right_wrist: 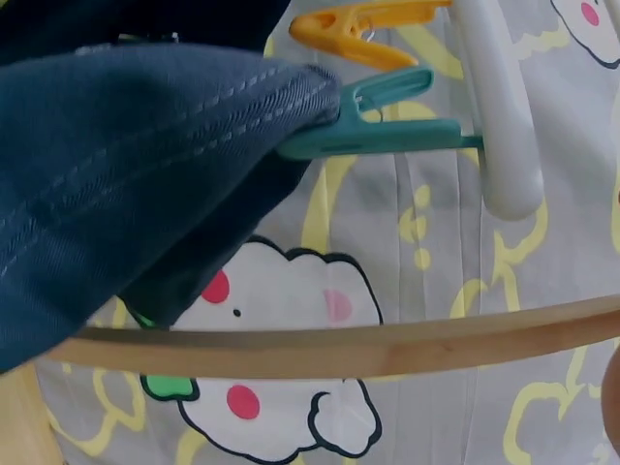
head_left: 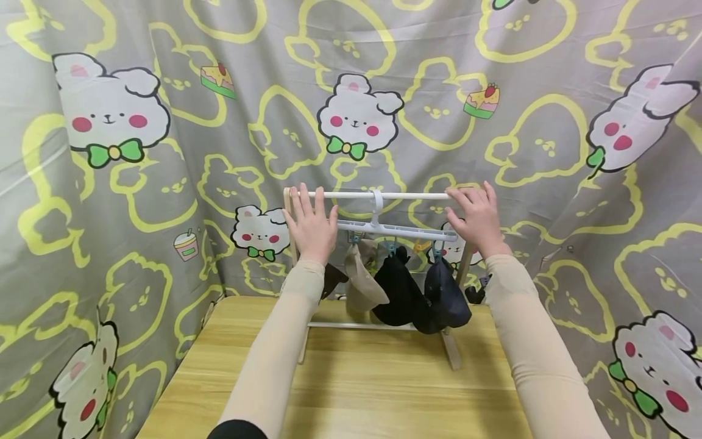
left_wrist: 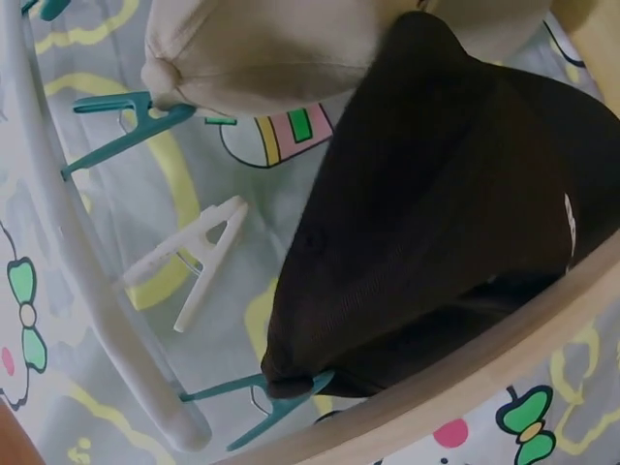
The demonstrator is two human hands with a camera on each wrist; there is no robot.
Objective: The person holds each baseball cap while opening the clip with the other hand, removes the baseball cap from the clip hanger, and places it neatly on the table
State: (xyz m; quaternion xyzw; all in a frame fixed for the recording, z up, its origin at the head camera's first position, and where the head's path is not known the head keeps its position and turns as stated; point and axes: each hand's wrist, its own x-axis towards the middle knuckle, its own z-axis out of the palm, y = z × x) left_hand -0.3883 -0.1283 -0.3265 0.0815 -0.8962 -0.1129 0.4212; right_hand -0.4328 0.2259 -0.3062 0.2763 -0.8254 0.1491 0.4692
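My left hand [head_left: 312, 227] is at the left end of the rack's white top rod [head_left: 417, 196], fingers spread and straight. At the other end my right hand [head_left: 476, 218] touches the rod, its fingers loosely bent and apart. From that rod hangs a pale clip hanger [head_left: 408, 231], hooked near the middle. Caps dangle from its clips: a dark brown one [left_wrist: 436, 213] behind my left hand, then a beige cap [head_left: 363, 280], a black cap [head_left: 399, 289] and a navy cap [right_wrist: 145, 165]. Teal clips [right_wrist: 387, 136] pinch the caps.
The wooden-legged rack, with a foot [head_left: 452, 350] at the right, stands on a wood-grain table [head_left: 351, 396]. An orange clip [right_wrist: 368, 29] and a white clip [left_wrist: 199, 257] hang without caps. A patterned grey curtain [head_left: 230, 152] surrounds the table at the back and sides.
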